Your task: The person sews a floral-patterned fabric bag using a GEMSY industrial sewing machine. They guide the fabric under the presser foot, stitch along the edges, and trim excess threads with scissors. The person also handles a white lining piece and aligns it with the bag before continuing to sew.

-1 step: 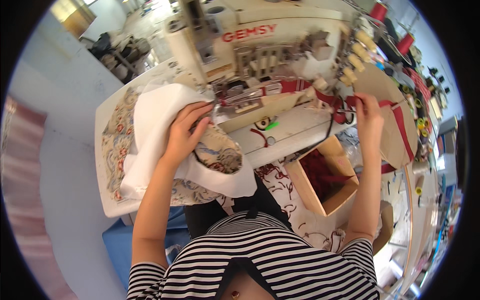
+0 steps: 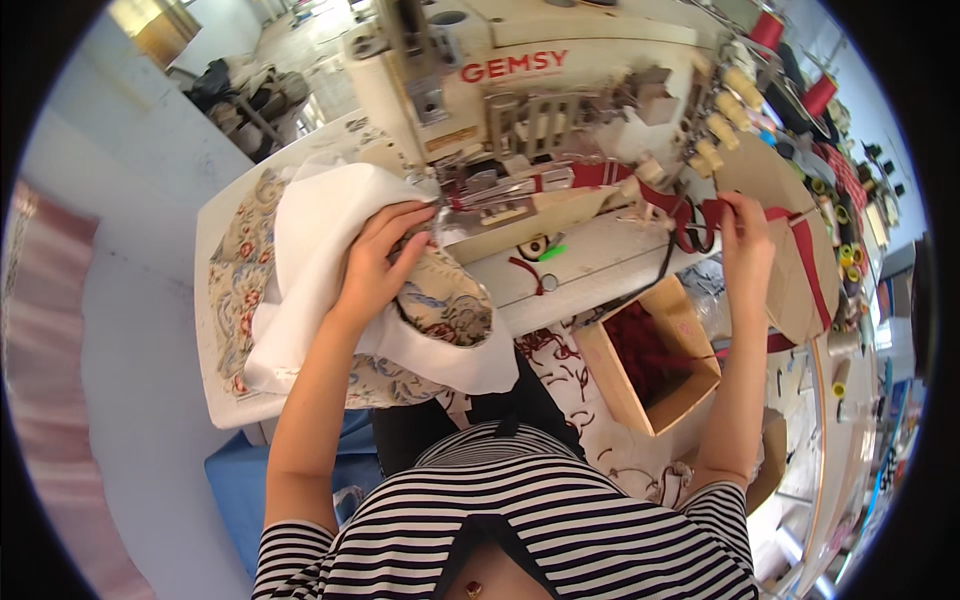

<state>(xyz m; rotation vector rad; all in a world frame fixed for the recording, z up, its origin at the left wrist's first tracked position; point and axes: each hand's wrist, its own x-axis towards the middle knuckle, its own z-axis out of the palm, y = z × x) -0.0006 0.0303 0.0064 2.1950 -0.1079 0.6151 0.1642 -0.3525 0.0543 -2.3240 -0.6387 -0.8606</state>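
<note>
My left hand [image 2: 378, 258] lies on a white cloth [image 2: 305, 235], its fingers stretched toward the machine and its thumb spread apart. The white cloth is folded over floral patterned fabric [image 2: 448, 300], which has a dark curved edge. Close by stands a sewing machine [image 2: 590, 110]; its needle area is partly hidden by the fingers and cloth. At the machine's right end, my right hand [image 2: 750, 245] pinches a dark red ribbon [image 2: 712, 212]. That ribbon runs from the machine through its guides and curls beside black loops near my fingertips.
A large cardboard disc [image 2: 812, 225] with red ribbon across it stands beyond my right hand. Below the machine bed is an open box [image 2: 606, 372] containing red ribbon. A green piece [image 2: 552, 253] lies on the bed. Thread cones [image 2: 768, 30] crowd the right side.
The whole picture has shifted slightly to the right. Both hands keep nearly the same places, and the ribbon by my right fingertips lies a little differently.
</note>
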